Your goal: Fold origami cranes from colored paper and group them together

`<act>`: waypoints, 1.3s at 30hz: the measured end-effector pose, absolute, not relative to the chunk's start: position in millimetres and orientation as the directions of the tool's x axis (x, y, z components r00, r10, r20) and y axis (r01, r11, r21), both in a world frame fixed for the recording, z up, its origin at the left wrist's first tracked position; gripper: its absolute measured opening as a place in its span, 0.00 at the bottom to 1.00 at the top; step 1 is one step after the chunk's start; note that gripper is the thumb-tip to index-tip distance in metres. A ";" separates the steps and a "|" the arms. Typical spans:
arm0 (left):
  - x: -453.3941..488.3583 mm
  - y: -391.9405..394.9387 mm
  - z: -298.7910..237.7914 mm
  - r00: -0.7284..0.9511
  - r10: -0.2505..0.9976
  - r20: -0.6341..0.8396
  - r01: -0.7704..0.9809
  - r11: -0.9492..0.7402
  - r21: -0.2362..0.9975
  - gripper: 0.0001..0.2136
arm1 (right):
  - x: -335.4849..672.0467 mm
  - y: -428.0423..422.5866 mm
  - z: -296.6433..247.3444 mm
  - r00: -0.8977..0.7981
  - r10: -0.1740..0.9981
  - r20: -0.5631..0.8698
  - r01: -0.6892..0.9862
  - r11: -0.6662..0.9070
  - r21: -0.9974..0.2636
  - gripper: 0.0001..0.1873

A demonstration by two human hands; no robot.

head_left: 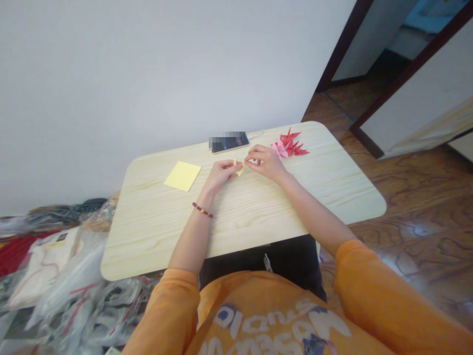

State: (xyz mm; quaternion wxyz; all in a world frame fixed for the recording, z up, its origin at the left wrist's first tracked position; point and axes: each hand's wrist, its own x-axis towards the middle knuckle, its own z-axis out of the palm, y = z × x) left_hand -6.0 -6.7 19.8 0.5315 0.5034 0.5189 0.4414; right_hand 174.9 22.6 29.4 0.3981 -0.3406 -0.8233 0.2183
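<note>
Between my hands, over the middle of the table, is a small folded yellow origami paper (240, 172). My left hand (220, 173) pinches its left side between thumb and fingers. From the right, my right hand (266, 161) closes thumb and index finger on a tip of the same paper. The fingers hide part of the folds. To the left of my left hand lies a flat stack of yellow square paper (183, 176). Just beyond my right hand are several red folded paper cranes (294, 146) and a pink one (281, 149).
The pale wooden table (155, 236) has rounded corners and stands against a white wall. A phone (229, 142) lies near its back edge, beyond my hands. Plastic-wrapped bundles (74, 276) are piled at the lower left. Wooden floor (417, 197) and a doorway are to the right.
</note>
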 end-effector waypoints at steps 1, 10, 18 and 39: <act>-5.4 -6.8 19.4 0.060 0.995 -0.085 0.063 0.081 0.995 0.11 | 174.8 22.8 29.0 -0.443 0.735 0.513 0.386 0.673 -0.631 0.06; -2.2 -7.0 19.0 0.008 0.999 0.049 0.044 -0.049 0.998 0.11 | 171.0 23.3 23.9 -0.349 0.787 0.509 0.347 0.613 -0.710 0.05; 0.9 -3.9 13.7 -0.021 0.999 0.034 -0.044 -0.035 0.998 0.11 | 172.5 24.2 27.0 -0.345 0.802 0.488 0.328 0.590 -0.738 0.05; 2.0 -10.9 25.1 -0.116 0.935 0.336 0.212 -0.307 0.928 0.05 | 167.6 27.3 30.3 -0.255 0.926 0.278 0.060 0.302 -0.951 0.11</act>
